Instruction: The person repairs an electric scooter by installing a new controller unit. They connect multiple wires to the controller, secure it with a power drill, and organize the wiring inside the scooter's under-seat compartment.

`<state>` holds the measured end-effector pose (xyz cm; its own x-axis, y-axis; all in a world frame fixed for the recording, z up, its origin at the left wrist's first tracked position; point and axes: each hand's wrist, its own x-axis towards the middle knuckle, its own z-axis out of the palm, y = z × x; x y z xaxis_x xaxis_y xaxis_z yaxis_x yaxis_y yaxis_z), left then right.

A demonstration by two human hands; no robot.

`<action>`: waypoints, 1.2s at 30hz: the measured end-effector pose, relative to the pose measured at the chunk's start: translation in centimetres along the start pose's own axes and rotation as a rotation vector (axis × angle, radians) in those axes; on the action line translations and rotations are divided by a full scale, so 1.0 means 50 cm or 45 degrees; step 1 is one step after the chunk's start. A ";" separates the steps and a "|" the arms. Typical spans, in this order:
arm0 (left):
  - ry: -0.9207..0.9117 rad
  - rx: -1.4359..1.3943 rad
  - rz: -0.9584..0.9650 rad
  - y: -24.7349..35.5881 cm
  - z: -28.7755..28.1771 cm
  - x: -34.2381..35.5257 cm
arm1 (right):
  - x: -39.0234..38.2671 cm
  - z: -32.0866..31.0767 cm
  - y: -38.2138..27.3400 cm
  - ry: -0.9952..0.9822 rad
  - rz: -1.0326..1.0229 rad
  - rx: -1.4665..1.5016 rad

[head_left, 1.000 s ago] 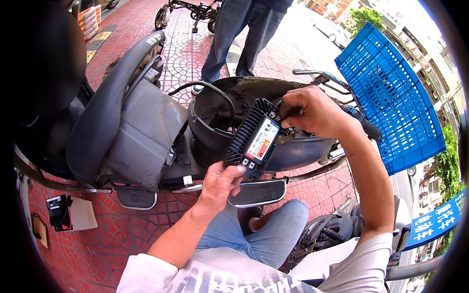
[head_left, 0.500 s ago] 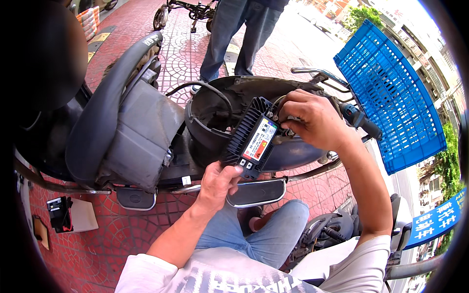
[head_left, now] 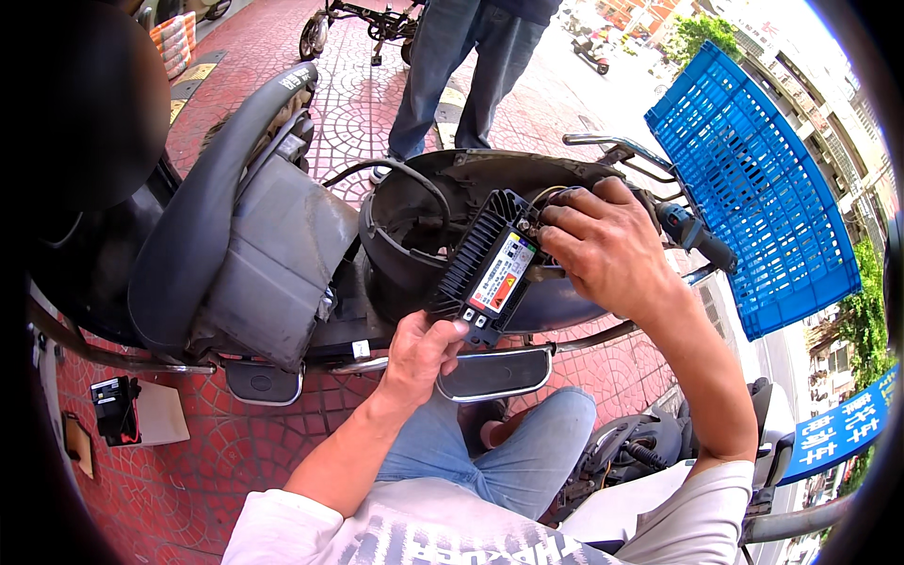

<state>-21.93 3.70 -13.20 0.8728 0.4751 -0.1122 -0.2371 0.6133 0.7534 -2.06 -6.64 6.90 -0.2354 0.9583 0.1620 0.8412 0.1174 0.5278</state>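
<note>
While the left hand point(head_left: 419, 358) grips a black box point(head_left: 483, 268) by its seven-o'clock end, the right hand point(head_left: 607, 240) curls at its one-o'clock end, whether pinching anything I cannot tell; a scooter point(head_left: 400, 273) stands beyond, toward twelve.

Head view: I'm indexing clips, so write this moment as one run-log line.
left hand: grips black finned box, near end; right hand: at box's far end; behind box: scooter; right: blue crate

1 standing person point(head_left: 433, 80), blue crate point(head_left: 749, 179), black bicycle point(head_left: 377, 28), red paving point(head_left: 207, 480)
</note>
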 end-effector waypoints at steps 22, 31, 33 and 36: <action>-0.029 0.022 0.050 -0.002 -0.006 0.004 | 0.008 -0.014 0.011 0.027 -0.001 0.241; -0.021 0.020 0.041 0.002 -0.002 0.002 | 0.006 0.001 0.009 0.005 0.030 0.231; -0.015 0.021 0.033 0.002 -0.001 0.002 | 0.005 0.002 0.007 0.043 0.025 0.223; -0.020 0.021 0.038 -0.002 -0.004 0.003 | 0.008 -0.003 0.000 0.039 0.045 0.189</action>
<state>-21.87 3.82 -13.43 0.8722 0.4827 -0.0793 -0.2562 0.5888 0.7666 -2.21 -6.31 7.10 -0.2169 0.9545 0.2046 0.9114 0.1229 0.3927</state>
